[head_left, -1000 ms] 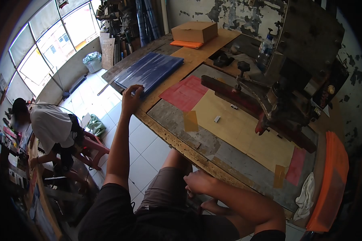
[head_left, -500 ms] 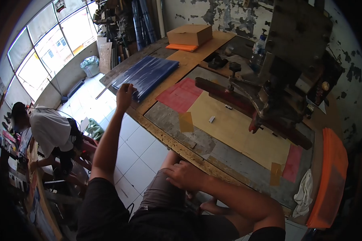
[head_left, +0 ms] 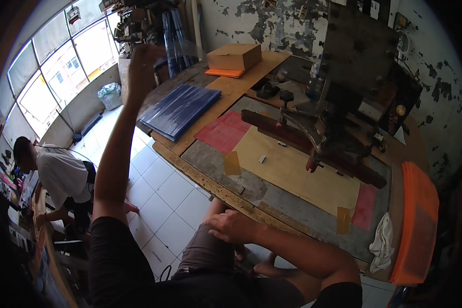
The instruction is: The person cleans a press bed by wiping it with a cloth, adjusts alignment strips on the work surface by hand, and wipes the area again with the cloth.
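My left hand (head_left: 148, 55) is raised above the far left corner of the worktable, closed on a thin, see-through strip (head_left: 187, 49) smeared by motion. Below it on the table lies a stack of shiny blue plastic sheets (head_left: 182, 112). My right hand (head_left: 232, 226) rests on my thigh at the table's front edge, fingers loosely bent and apart, holding nothing I can see. In front of me a pale yellow sheet (head_left: 297, 179) with red end pieces (head_left: 225, 131) is taped to a grey plate, under a metal press (head_left: 321, 136).
A cardboard box (head_left: 234, 57) stands on orange sheets at the back. More orange sheets (head_left: 417, 226) and a white cloth (head_left: 381, 244) lie at the right edge. A clear bottle (head_left: 314, 82) stands behind the press. At far left another person (head_left: 61, 172) bends over a bench.
My left hand has lifted up and away from the blue stack, and the pale strip beside the stack has gone from there. My right hand stays on my thigh. The view has shifted slightly.
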`<state>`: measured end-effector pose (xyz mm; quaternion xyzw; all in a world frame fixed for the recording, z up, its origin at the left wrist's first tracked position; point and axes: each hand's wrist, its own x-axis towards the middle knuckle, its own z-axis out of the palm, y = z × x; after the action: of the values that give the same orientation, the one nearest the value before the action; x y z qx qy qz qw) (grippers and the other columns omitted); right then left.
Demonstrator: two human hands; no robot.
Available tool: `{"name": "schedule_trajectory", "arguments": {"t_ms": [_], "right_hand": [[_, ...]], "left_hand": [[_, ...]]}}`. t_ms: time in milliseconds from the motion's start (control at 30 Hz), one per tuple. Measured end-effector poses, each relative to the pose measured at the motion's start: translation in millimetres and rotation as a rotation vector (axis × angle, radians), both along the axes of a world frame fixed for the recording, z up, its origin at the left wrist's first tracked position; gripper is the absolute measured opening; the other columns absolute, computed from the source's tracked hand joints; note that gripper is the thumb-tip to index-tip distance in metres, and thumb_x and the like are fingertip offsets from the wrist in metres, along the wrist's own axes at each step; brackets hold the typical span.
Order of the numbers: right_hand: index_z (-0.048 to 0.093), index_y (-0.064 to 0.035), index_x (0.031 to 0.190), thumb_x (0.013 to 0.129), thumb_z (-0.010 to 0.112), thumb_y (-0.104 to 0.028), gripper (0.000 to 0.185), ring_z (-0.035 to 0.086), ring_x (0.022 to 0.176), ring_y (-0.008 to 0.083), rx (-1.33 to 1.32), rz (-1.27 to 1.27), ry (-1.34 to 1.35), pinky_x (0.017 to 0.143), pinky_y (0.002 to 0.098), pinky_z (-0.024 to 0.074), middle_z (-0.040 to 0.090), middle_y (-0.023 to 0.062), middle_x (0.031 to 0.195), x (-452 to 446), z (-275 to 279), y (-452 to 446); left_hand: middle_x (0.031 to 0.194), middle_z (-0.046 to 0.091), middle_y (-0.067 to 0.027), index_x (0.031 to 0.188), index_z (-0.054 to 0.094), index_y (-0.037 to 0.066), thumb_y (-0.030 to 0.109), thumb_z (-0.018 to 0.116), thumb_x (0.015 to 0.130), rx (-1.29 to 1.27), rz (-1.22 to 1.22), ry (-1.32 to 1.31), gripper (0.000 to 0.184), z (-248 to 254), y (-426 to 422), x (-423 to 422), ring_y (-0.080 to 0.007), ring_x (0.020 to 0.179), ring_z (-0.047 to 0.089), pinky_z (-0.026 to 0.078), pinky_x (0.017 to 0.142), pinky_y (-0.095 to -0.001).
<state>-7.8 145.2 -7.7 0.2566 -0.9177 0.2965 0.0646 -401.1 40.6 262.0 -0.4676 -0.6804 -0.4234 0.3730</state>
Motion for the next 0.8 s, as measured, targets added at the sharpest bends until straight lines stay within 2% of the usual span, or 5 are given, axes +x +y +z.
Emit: {"name": "schedule_trajectory", "arguments": {"t_ms": [100,167,400,633,800], "right_hand": [[0.066,-0.0080,0.142,0.111,0.065,-0.034,0.041,0.076,0.105,0.0385,-0.044,-0.033,-0.091,0.100,0.0462,0.0589,0.076,0.0166,0.121,1,6,-1],[0.061,-0.0064,0.150,0.114,0.061,-0.038,0.048,0.076,0.114,0.0378,-0.161,-0.071,-0.216,0.104,0.0450,0.0576,0.075,0.0185,0.127,3,21,-1],[0.048,0.0014,0.163,0.118,0.047,-0.057,0.074,0.064,0.132,0.0176,-1.386,-0.046,-0.529,0.118,0.0378,0.0478,0.066,0.0106,0.145,-17,-28,21],[0.060,0.0034,0.153,0.119,0.051,-0.034,0.051,0.070,0.129,0.0217,-1.049,-0.456,-0.468,0.113,0.0373,0.0528,0.074,0.0156,0.138,64,25,-3],[0.065,0.0027,0.144,0.117,0.053,-0.023,0.040,0.078,0.111,0.0256,-1.264,-0.768,-0.346,0.097,0.0367,0.0613,0.079,0.0206,0.123,176,2,-32]], "left_hand": [[0.119,0.077,-0.0108,0.121,0.069,0.007,-0.002,0.064,0.104,-0.039,-0.080,0.026,0.020,-48,-11,82,-0.0252,0.110,0.076,0.059,0.095,-0.0390],[0.123,0.078,-0.0105,0.123,0.067,0.008,0.000,0.064,0.107,-0.077,-0.210,-0.107,0.019,-100,-26,136,-0.0256,0.116,0.075,0.059,0.100,-0.0395],[0.123,0.079,-0.0123,0.109,0.063,0.010,0.000,0.080,0.092,-0.037,-0.546,-0.181,0.025,-238,-47,283,-0.0339,0.115,0.076,0.060,0.093,-0.0464],[0.133,0.075,-0.0101,0.117,0.066,0.010,0.010,0.084,0.092,-0.295,-0.658,-0.180,0.030,-257,-85,342,-0.0323,0.128,0.070,0.052,0.108,-0.0482],[0.142,0.069,-0.0119,0.122,0.072,0.011,0.019,0.088,0.089,-0.466,-0.918,-0.300,0.037,-247,-99,344,-0.0338,0.137,0.066,0.052,0.111,-0.0480]]}}
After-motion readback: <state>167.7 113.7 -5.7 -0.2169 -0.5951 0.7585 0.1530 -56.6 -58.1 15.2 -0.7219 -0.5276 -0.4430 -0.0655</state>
